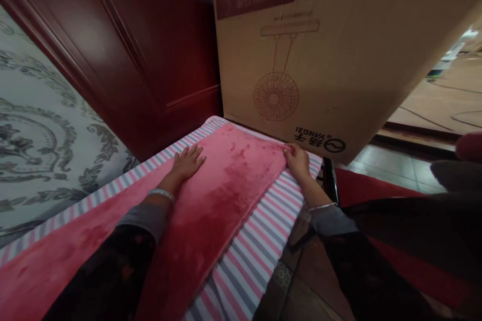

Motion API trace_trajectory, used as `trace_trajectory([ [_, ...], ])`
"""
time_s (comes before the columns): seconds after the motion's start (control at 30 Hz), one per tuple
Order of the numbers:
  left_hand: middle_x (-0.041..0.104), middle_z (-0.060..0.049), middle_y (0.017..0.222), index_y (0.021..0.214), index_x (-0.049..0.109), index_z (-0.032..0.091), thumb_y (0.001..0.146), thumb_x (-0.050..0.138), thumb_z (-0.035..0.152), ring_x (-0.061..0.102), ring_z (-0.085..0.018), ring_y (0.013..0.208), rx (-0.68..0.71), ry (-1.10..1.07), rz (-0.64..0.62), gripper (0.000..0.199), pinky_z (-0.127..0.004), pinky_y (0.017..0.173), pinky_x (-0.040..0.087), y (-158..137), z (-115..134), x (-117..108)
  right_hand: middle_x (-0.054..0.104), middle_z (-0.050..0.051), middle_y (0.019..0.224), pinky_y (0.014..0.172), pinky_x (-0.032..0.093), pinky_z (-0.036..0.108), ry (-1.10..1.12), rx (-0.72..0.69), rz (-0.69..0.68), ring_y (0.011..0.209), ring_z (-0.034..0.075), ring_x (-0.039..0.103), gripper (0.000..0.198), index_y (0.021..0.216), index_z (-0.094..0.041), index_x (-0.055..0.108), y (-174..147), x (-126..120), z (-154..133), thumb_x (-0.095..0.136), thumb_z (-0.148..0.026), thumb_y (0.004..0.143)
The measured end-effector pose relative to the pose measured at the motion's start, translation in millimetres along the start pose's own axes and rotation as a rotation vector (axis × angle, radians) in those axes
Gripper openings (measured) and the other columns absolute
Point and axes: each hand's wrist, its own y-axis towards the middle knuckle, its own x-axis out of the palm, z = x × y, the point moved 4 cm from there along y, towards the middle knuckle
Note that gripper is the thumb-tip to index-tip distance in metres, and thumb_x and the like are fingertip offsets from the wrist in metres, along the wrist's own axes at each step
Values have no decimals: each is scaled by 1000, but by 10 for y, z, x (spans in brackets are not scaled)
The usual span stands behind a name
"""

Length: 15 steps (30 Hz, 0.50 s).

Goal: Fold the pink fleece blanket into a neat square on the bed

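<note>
A long piece of pink plush fabric (222, 180) lies along a board or narrow table covered in striped cloth (259, 230). My left hand (187, 163) rests flat on the plush, fingers spread, near its left side. At the far right corner, my right hand (298, 161) pinches the edge of the pink fabric between thumb and fingers. The nap looks darker in patches toward the near side. My forearms cover part of the fabric.
A large cardboard box (339, 60) with a fan drawing stands right behind the far end. Dark red panelling (161, 50) and patterned wallpaper (45, 145) border the left. A red cloth-like surface (372, 183) and tiled floor (395, 163) lie to the right.
</note>
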Motion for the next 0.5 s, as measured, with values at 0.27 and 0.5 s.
trace_trajectory([
  [0.27,18,-3,168,159,24,30,99,23,60,10,-29,156,273,-110,-22,67,-59,122,12,236,757,-62,61,3,66,64,40,32,18,42,12,68,25,57,42,106,-16,71,-27,-37,-81,54,-40,76],
  [0.5,19,-4,168,158,29,31,97,26,61,9,-35,155,260,-115,-1,68,-67,119,9,666,1083,-49,62,0,72,63,38,31,30,45,-2,66,22,56,47,114,-22,67,-6,-14,-5,54,-31,70],
])
